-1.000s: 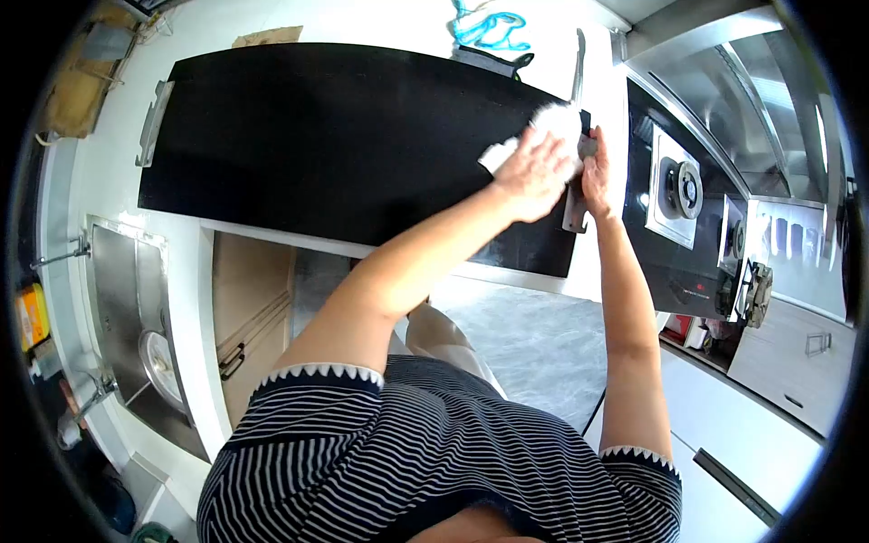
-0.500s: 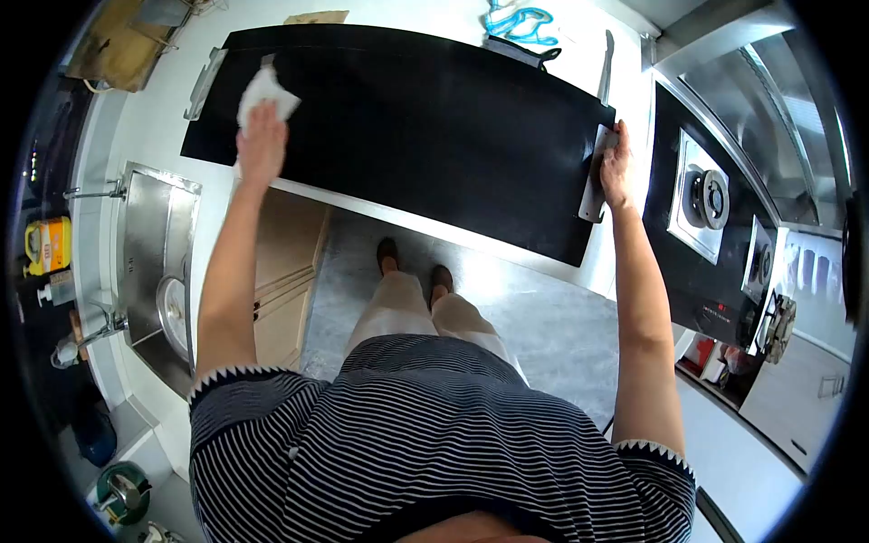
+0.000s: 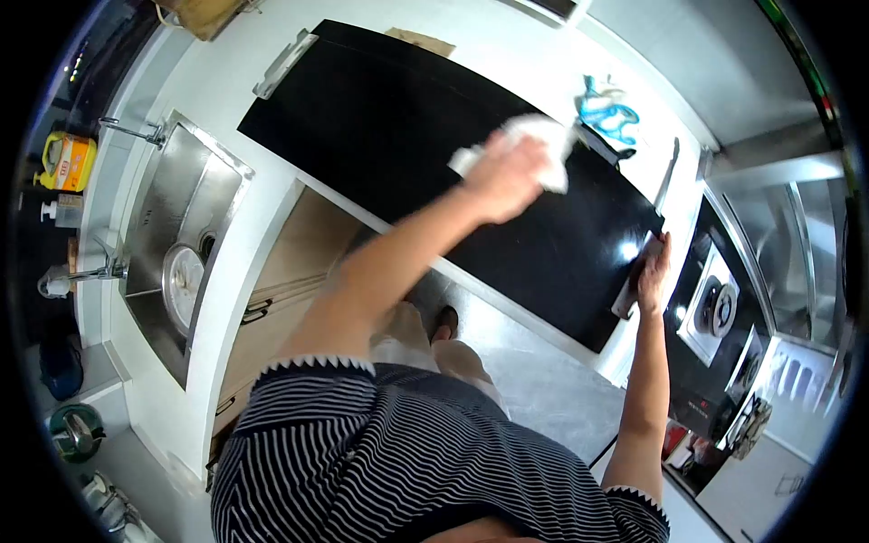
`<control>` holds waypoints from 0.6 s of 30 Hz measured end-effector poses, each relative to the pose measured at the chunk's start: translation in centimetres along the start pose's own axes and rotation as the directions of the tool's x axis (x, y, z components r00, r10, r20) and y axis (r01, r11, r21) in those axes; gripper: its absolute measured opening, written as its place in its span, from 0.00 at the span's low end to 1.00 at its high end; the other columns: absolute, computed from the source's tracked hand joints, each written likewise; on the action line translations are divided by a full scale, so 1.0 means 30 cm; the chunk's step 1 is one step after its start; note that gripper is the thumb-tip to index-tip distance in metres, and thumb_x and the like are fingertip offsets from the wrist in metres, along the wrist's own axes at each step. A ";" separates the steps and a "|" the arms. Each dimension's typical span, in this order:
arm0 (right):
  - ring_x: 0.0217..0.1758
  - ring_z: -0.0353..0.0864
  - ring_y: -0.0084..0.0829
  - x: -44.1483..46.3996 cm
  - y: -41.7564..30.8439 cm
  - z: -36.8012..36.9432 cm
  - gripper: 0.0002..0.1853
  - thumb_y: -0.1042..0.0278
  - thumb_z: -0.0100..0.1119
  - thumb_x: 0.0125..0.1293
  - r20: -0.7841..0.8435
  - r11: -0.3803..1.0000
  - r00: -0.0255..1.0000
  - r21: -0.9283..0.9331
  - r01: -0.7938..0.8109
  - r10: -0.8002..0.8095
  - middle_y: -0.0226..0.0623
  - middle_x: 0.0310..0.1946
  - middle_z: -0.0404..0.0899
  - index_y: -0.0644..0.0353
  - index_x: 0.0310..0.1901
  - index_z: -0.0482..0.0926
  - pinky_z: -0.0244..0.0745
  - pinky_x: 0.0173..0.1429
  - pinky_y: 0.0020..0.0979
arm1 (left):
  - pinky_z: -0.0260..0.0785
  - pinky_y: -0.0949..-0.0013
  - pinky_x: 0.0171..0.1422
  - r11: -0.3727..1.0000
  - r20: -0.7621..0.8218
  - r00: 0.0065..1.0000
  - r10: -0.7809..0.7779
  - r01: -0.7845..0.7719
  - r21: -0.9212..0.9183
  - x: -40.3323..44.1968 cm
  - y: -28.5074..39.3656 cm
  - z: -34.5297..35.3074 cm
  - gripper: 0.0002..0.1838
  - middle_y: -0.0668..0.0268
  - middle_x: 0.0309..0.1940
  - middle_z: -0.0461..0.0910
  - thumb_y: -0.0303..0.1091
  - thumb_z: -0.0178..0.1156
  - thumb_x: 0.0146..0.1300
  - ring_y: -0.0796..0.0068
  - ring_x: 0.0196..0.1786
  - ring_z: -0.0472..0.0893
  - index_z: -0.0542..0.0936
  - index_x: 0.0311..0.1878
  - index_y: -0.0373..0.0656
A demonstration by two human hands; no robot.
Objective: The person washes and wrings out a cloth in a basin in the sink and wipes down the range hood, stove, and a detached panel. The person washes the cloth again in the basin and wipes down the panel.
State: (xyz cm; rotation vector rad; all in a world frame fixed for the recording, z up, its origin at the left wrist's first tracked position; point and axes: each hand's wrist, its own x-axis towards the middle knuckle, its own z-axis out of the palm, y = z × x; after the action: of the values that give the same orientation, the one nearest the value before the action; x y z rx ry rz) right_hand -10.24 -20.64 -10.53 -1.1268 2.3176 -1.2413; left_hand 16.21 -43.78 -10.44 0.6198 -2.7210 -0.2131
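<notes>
A long black glossy panel lies across the white counter, its front edge at the counter's front. It carries a metal bracket at its left end and another metal bracket at its right end. My left hand is closed on a crumpled white cloth, pressed to the panel right of its middle; motion blurs both. At the panel's right end, my right hand grips the edge beside the bracket, partly wrapped around it.
On the left is a steel sink with a strainer-like round dish and taps. Behind the panel lie a blue strap-like item, a knife-like strip and a brown piece. A gas hob stands at right.
My left hand has swept the white cloth from the panel's left end to right of its middle. My right hand stays on the right end. The view has turned.
</notes>
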 end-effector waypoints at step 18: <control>0.60 0.67 0.43 0.012 0.075 -0.007 0.30 0.81 0.36 0.60 -0.039 0.915 0.993 -0.394 0.085 -0.109 0.47 0.58 0.65 0.53 0.66 0.55 0.57 0.65 0.37 | 0.40 0.45 0.69 0.994 0.015 0.998 -0.068 0.069 -0.087 0.145 -0.011 0.038 0.25 0.57 0.64 0.58 0.41 0.49 0.60 0.58 0.70 0.52 0.67 0.59 0.39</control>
State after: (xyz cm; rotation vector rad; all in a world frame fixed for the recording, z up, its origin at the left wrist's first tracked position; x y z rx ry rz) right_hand -11.74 -20.06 -12.18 -1.3588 2.6640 -0.8675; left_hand 12.25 -45.93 -10.28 0.6897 -2.6876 -0.3515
